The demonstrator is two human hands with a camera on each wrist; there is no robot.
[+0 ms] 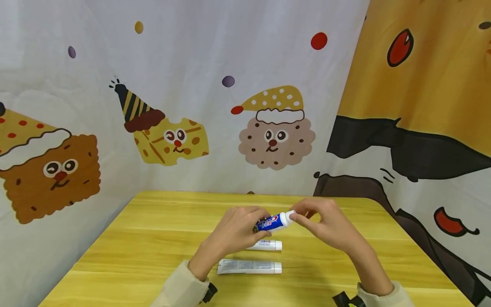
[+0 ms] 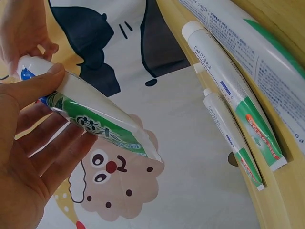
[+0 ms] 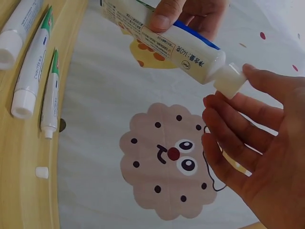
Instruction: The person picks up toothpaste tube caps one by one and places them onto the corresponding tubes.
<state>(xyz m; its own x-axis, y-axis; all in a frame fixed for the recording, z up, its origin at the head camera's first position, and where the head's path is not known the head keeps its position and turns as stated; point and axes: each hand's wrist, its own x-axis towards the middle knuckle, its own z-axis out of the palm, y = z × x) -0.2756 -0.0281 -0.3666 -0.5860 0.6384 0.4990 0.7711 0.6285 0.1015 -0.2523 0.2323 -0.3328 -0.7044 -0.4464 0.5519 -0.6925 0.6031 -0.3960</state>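
A blue, white and green toothpaste tube (image 1: 273,222) is held up above the table, tilted with its cap end raised to the right. My left hand (image 1: 239,228) grips its body between thumb and fingers. At the tube's mouth, my right hand (image 1: 326,224) pinches the white cap (image 3: 229,81) between thumb and fingertips. The cap meets the tube's end; whether it is threaded on, I cannot tell. Below lie a large tube (image 1: 249,267), a medium tube (image 3: 34,71) and a small tube (image 3: 51,98) whose narrow nozzle is bare.
A small loose white cap (image 3: 42,172) lies on the wooden table (image 1: 153,243) beyond the small tube's nozzle. Behind the table hangs a cloth backdrop (image 1: 215,51) with cartoon figures, and it also closes in the left and right sides.
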